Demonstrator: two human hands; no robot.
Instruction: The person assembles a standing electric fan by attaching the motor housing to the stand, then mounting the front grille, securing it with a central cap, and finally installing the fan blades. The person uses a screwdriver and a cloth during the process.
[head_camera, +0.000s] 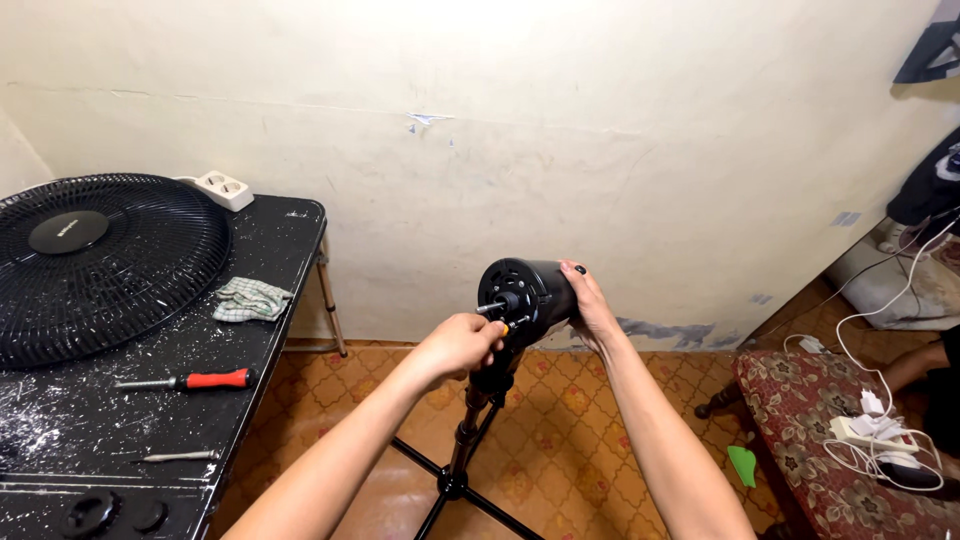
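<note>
Standing by black paint-flecked table (270, 290), cream wall (600, 120)

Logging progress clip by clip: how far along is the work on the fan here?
Done: the grille is off and lies on the black table, by a red-handled screwdriver. No blades show. In hand: the right hand steadies the motor housing on its stand; the left hand pinches at the shaft. Left: whatever remains on the shaft.

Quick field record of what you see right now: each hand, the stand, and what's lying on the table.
left hand: fingers pinched at the shaft on the fan motor housing front
right hand: gripping the housing's rear side
stand: black, legs on the tiled floor
table: fan grille, red-handled screwdriver, checked cloth, white socket strip
</note>
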